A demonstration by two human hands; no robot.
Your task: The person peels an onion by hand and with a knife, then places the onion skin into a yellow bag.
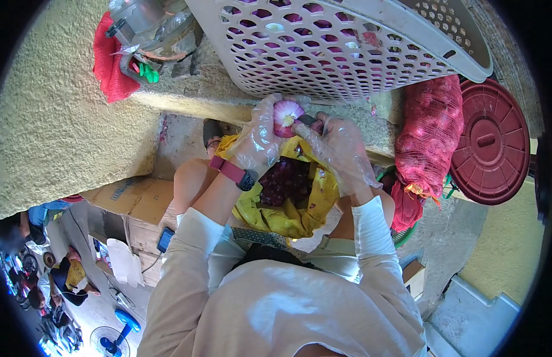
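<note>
My left hand (262,135), in a clear plastic glove, is closed around a purple and white onion (287,114) near the top middle. On the onion's right side my right hand (337,143), gloved the same way, is closed on the dark handle of a small tool (312,123); its blade cannot be made out. Both hands are above an open yellow bag (319,199) between my knees. Dark purple onion pieces or skins (285,181) lie inside the bag.
A perforated grey basket (323,53) of onions stands on the ledge (198,107) ahead. To the right are a red mesh sack (428,131) and a round dark red lid (489,141). Cardboard (133,198) lies left; other people and a fan (111,344) are at lower left.
</note>
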